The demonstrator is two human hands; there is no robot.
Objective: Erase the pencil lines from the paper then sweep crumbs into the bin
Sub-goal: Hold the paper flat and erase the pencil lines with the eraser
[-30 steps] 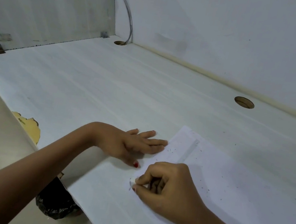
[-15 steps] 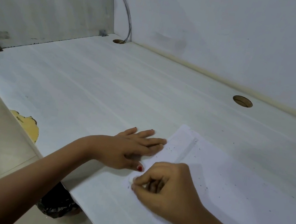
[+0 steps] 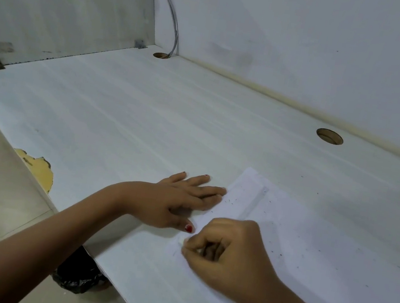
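A white sheet of paper (image 3: 309, 250) lies on the white desk (image 3: 146, 122), speckled with dark eraser crumbs (image 3: 231, 202). My left hand (image 3: 183, 201) lies flat, fingers spread, pressing the paper's left edge. My right hand (image 3: 224, 254) is curled at the paper's near left corner, fingertips pinched on a small white eraser (image 3: 181, 240) that barely shows. Below the desk's front edge a bin with a black bag (image 3: 77, 276) stands on the floor, partly hidden by the desk and my left arm.
Two round cable holes (image 3: 329, 136) (image 3: 161, 55) open near the back wall, a grey cable (image 3: 173, 16) running into the left one. A chipped patch (image 3: 39, 167) marks the desk's front edge. A side panel closes the left end.
My right hand has shifted slightly left and towards me along the paper's corner. My left hand stays flat on the paper's edge.
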